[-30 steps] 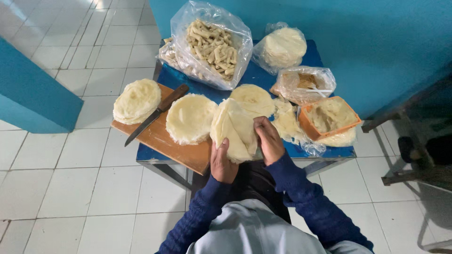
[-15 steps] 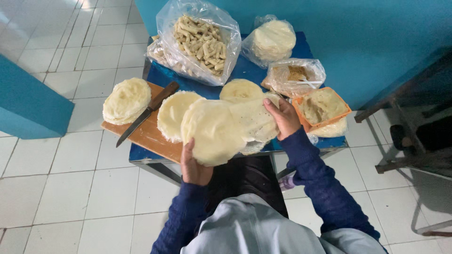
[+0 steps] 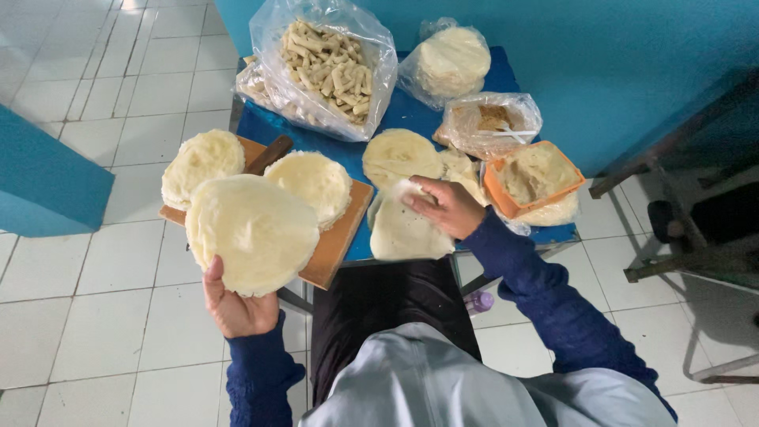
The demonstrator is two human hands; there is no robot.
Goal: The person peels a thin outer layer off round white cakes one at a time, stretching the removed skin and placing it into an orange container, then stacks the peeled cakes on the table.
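The round, flat dough wrapper (image 3: pixel 251 231) at lower left is pale cream, like the stacks on the brown wooden board (image 3: pixel 336 237). The bench (image 3: pixel 411 115) is deep blue, matching the knitted sleeves (image 3: pixel 545 300). The rectangular plastic tub (image 3: pixel 500 183) at right is orange with beige filling; the tiled floor (image 3: pixel 71 269) is white.

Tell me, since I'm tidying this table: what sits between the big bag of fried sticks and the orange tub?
In the head view, between the bag of sticks and the orange tub lies a smaller clear bag holding brownish filling and a white spoon.
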